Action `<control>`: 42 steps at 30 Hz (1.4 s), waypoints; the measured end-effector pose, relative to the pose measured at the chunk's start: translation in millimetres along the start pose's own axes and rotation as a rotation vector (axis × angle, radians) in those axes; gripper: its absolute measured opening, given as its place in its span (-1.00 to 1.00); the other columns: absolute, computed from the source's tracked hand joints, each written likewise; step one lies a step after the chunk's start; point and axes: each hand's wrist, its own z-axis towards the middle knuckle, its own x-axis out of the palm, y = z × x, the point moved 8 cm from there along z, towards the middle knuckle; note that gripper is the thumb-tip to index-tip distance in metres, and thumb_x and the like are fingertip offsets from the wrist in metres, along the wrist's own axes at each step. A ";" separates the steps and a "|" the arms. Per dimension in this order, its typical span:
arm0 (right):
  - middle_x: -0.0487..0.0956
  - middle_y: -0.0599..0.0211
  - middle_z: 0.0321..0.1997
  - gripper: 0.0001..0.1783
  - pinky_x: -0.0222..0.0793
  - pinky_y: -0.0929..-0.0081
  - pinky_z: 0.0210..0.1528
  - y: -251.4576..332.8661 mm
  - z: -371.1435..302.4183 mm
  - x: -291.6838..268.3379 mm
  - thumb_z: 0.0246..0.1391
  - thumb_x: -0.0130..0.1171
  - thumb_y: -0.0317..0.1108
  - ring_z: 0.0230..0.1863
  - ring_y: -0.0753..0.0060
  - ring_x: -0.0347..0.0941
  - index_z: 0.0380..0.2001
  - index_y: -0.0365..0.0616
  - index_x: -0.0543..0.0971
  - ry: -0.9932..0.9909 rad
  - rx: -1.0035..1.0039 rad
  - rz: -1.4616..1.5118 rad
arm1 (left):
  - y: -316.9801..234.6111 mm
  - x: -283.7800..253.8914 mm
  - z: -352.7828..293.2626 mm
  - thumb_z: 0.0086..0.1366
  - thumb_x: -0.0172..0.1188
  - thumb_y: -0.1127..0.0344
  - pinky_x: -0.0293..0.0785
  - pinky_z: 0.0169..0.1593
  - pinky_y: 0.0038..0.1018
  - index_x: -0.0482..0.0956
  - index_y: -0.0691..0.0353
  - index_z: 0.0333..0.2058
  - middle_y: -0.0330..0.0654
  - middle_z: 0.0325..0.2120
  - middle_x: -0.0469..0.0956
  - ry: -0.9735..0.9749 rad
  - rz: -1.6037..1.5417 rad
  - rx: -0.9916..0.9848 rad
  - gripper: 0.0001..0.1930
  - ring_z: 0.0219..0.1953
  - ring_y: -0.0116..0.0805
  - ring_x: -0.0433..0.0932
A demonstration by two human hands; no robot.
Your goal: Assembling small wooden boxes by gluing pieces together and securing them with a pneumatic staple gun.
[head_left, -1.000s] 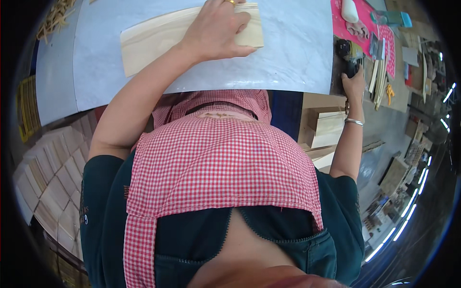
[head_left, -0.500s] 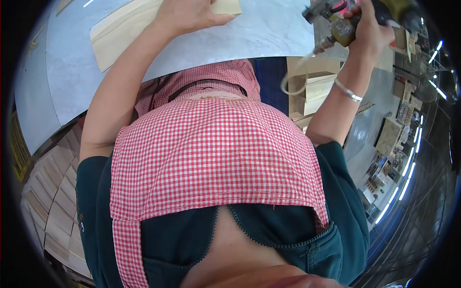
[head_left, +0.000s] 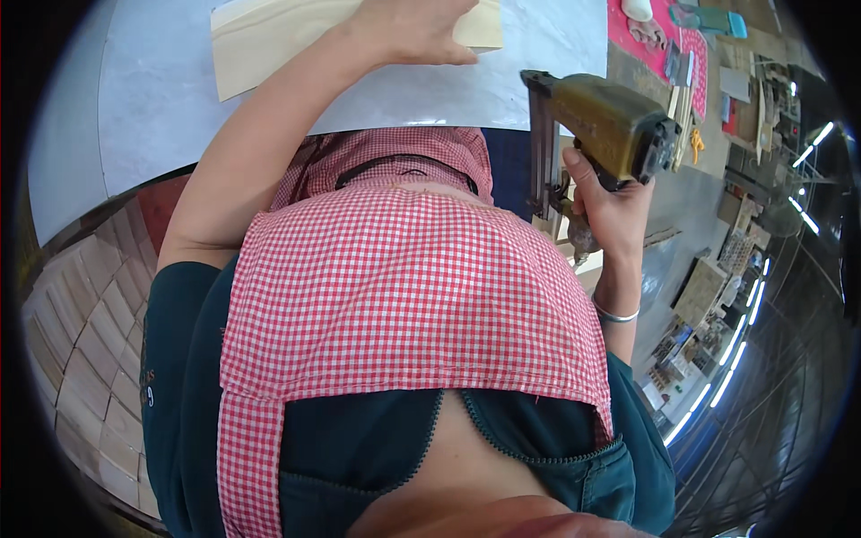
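Note:
In my right hand (head_left: 614, 211) is a nail gun (head_left: 605, 121), dark yellow and black, with my fingers wrapped round its handle. It is raised at the table's near right edge, its nose pointing left and its long magazine hanging toward me. My left hand (head_left: 417, 31) lies over a pale wooden board (head_left: 260, 54) at the top of the view. The thumb reaches along the board's near edge, and the other fingers are partly cut off by the frame. Under the board is the white tabletop (head_left: 395, 99).
To the right stands a pink-covered surface (head_left: 659, 54) with a teal bottle (head_left: 717, 20) and a cloth (head_left: 646, 34). Stacked wooden pieces (head_left: 99, 341) fill the lower left. Behind the nail gun, pale wood pieces show beside the table.
The nail gun has come left and toward me in my right hand, and has turned so its yellow body shows. My left hand and the board appear shifted slightly right in the view.

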 end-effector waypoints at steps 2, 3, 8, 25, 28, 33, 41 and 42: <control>0.61 0.39 -0.52 -0.79 0.22 0.64 -0.67 9.7 9.4 10.6 0.05 0.44 -0.45 -0.69 0.64 0.36 -0.25 -0.26 0.65 0.099 -0.083 -0.022 | 2.3 0.4 1.9 -0.01 0.48 0.01 0.26 0.26 -0.09 0.53 0.28 -0.25 0.19 0.00 0.45 -0.019 0.007 0.016 -0.48 0.16 0.11 0.36; 0.61 0.39 -0.52 -0.79 0.22 0.63 -0.68 14.5 12.5 15.9 0.06 0.44 -0.45 -0.69 0.64 0.36 -0.25 -0.26 0.66 0.147 -0.123 -0.030 | 2.5 0.3 2.0 -0.01 0.48 0.01 0.27 0.25 -0.09 0.53 0.29 -0.22 0.19 0.00 0.45 -0.027 0.013 0.024 -0.47 0.15 0.11 0.36; 0.59 0.41 -0.54 -0.79 0.19 0.61 -0.70 28.5 27.9 25.3 0.10 0.44 -0.41 -0.73 0.64 0.31 -0.25 -0.28 0.66 0.195 -0.139 -0.078 | -3.0 -3.9 -2.5 -0.02 0.47 0.03 0.30 0.22 -0.10 0.53 0.31 -0.19 0.18 0.00 0.45 -0.039 -0.012 0.041 -0.46 0.10 0.11 0.39; 0.50 0.46 -0.69 -0.78 0.16 0.65 -0.73 42.3 38.4 33.4 0.17 0.40 -0.33 -0.77 0.64 0.28 -0.29 -0.28 0.64 0.302 -0.038 -0.154 | -4.4 -9.6 -10.4 -0.02 0.48 0.06 0.33 0.20 -0.13 0.55 0.32 -0.20 0.16 0.01 0.46 -0.085 0.000 0.062 -0.47 0.07 0.06 0.40; 0.48 0.46 -0.71 -0.77 0.17 0.65 -0.73 46.8 41.9 37.2 0.18 0.40 -0.32 -0.78 0.64 0.27 -0.31 -0.29 0.63 0.333 -0.044 -0.140 | -6.6 -16.7 -12.8 -0.01 0.48 0.06 0.32 0.21 -0.13 0.55 0.32 -0.20 0.16 0.01 0.46 -0.212 0.194 0.113 -0.48 0.07 0.06 0.40; 0.47 0.46 -0.73 -0.77 0.18 0.66 -0.74 50.9 52.4 40.0 0.19 0.38 -0.33 -0.79 0.64 0.28 -0.31 -0.30 0.63 0.263 -0.007 -0.140 | -0.9 -12.0 -10.2 0.00 0.47 0.06 0.32 0.22 -0.13 0.56 0.32 -0.20 0.16 0.02 0.46 -0.178 0.126 0.050 -0.49 0.08 0.05 0.40; 0.47 0.44 -0.72 -0.77 0.18 0.67 -0.74 54.4 64.6 42.7 0.20 0.37 -0.33 -0.79 0.64 0.29 -0.31 -0.31 0.62 0.279 -0.038 -0.089 | -13.2 -19.6 -12.4 0.01 0.47 0.06 0.32 0.22 -0.13 0.56 0.32 -0.19 0.17 0.02 0.46 -0.179 0.242 0.058 -0.49 0.08 0.04 0.41; 0.47 0.44 -0.72 -0.77 0.18 0.67 -0.74 54.8 65.4 43.3 0.20 0.37 -0.33 -0.79 0.64 0.29 -0.30 -0.31 0.62 0.286 -0.045 -0.082 | -12.5 -19.0 -11.9 0.00 0.47 0.07 0.32 0.22 -0.13 0.56 0.32 -0.18 0.17 0.02 0.46 -0.175 0.229 0.044 -0.49 0.08 0.03 0.41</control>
